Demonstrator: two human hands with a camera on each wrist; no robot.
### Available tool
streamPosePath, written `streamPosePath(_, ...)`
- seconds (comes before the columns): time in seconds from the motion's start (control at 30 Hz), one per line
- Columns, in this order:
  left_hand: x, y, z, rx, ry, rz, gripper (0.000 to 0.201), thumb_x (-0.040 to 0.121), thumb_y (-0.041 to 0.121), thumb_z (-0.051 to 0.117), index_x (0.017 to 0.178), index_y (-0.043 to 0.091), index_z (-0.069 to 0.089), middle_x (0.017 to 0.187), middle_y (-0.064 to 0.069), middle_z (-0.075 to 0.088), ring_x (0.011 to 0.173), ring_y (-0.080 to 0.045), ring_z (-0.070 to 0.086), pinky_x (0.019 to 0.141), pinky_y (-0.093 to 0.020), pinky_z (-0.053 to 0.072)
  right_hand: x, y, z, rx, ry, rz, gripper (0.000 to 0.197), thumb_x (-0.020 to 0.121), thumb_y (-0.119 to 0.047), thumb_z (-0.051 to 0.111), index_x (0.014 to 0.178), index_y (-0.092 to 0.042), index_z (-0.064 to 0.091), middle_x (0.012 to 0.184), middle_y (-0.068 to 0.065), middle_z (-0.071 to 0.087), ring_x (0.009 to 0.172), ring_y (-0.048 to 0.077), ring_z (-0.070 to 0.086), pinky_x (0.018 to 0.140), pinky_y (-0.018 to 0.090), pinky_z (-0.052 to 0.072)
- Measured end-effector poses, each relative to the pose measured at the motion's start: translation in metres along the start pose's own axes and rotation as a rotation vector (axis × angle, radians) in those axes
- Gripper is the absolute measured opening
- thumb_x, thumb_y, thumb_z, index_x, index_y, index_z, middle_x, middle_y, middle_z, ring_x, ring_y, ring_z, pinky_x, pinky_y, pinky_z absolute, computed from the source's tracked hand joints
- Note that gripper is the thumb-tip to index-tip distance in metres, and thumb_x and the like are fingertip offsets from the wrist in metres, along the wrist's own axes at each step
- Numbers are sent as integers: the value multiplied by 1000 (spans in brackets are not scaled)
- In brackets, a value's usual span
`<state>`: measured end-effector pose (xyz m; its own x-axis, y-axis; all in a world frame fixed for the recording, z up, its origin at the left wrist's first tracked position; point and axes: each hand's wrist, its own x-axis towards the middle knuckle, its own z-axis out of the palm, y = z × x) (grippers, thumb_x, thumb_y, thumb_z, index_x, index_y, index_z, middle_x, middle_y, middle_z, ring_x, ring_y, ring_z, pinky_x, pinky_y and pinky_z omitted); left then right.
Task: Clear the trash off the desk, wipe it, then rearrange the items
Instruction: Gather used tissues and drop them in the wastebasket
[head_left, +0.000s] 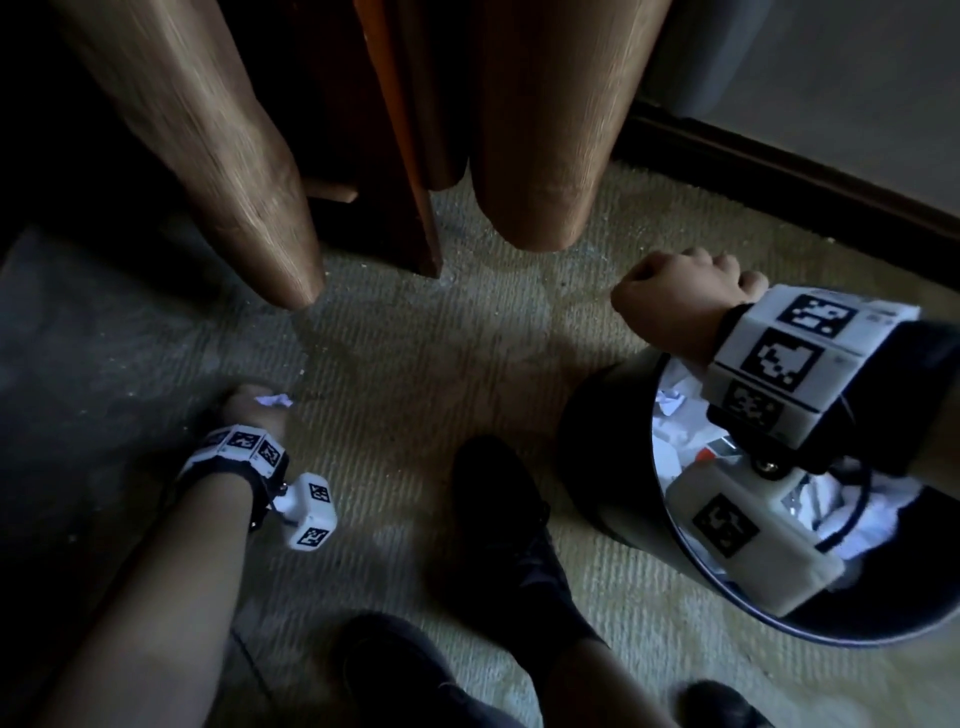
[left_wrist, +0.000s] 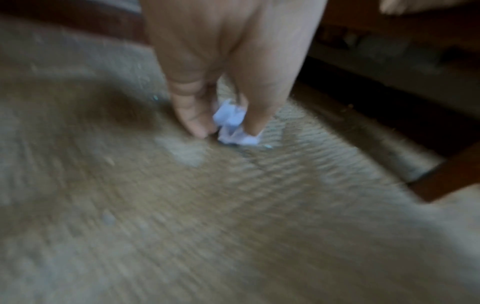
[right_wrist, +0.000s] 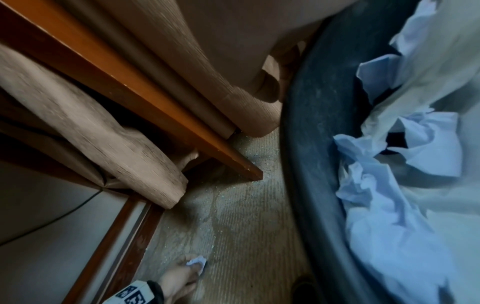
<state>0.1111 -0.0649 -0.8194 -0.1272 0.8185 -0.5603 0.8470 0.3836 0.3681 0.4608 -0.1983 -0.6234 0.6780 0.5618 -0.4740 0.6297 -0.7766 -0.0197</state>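
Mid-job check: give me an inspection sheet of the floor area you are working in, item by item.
Surface: beige ribbed carpet, small pale specks scattered near the curtains.
Job's things: crumpled white paper scrap on the carpet; black trash bin on the right, holding crumpled white paper.
Clutter: nothing seen beyond the specks.
Grips: left hand pinches the paper scrap between its fingertips; right hand is curled in a fist above the bin, and what it holds, if anything, is hidden.
Cables: thin dark cable along the wall, seen from the right wrist.
Surroundings: brown curtains, wooden furniture leg, dark baseboard, the person's dark shoes.
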Motion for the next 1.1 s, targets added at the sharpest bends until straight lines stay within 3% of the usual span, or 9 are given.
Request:
streamPosePath(0.1, -16, 20, 5, -91, 97, 43, 24, 92, 11, 55, 109, -3, 64, 112, -25, 63, 106, -37, 60, 76, -27, 37, 3, 0, -2, 2, -43, -3, 38, 91, -34, 40, 124, -22, 56, 138, 11, 42, 132, 32, 28, 109, 45, 15)
streamPosePath(0.2, -49, 62, 14, -341, 156, 139, 27, 90, 9, 60, 113, -6, 59, 109, -23, 64, 102, -32, 60, 76, -20, 39, 3, -1, -5, 5, -87, 1, 41, 93, -32, 38, 129, -19, 53, 142, 12, 39, 135, 32, 26, 113, 45, 14)
streamPosePath(0.3, -85, 101, 14, -578, 137, 218, 36, 89, 7, 61, 122, -4, 52, 106, -12, 58, 96, -19, 54, 65, -1, 38, 5, -1, -10, 27, -136, -7, 40, 95, -29, 39, 130, -15, 52, 144, 14, 37, 135, 33, 26, 112, 41, 14)
streamPosePath(0.5, -151, 183, -7, -798, 20, 396, 23, 89, 14, 63, 111, 15, 56, 99, 1, 60, 85, -7, 55, 80, -22, 43, 5, 7, -23, 139, -213, -125, 33, 94, -23, 44, 120, -9, 59, 127, 16, 53, 118, 33, 48, 103, 40, 39)
streamPosePath(0.57, -179, 206, -13, -756, -34, 493, 17, 87, 19, 66, 101, 20, 56, 94, 8, 60, 84, -4, 57, 80, -21, 44, -1, 13, -36, 233, -216, -161, 30, 93, -18, 45, 115, -6, 62, 118, 16, 59, 110, 31, 55, 91, 33, 46)
streamPosePath(0.67, -217, 235, -19, -660, -128, 657, 14, 88, 12, 64, 97, 20, 57, 91, 11, 59, 80, 9, 56, 78, -13, 44, -11, 29, -59, 338, -184, -210, 27, 92, -14, 48, 109, -1, 64, 106, 17, 61, 107, 31, 57, 74, 27, 39)
streamPosePath(0.83, -272, 265, -17, -244, -251, 925, 21, 82, 20, 67, 101, 28, 61, 107, -8, 56, 89, -16, 53, 86, -23, 42, -27, 75, -88, 379, -122, -208, 27, 94, -14, 48, 116, -4, 61, 120, 16, 59, 114, 29, 53, 83, 27, 39)
streamPosePath(0.97, -304, 275, 2, 115, -381, 865, 40, 84, 22, 68, 123, 23, 58, 106, -3, 43, 104, -24, 52, 92, -27, 43, -33, 117, -95, 340, -97, -170, 26, 95, -13, 47, 111, 0, 62, 118, 18, 60, 111, 30, 55, 81, 27, 37)
streamPosePath(1.1, -324, 278, 14, 635, -534, 902, 66, 84, 33, 66, 143, 27, 36, 128, -12, 45, 123, -31, 41, 100, -42, 40, -45, 138, -99, 234, -184, -178, 29, 96, -15, 46, 115, 0, 62, 122, 13, 60, 113, 29, 55, 88, 30, 42)
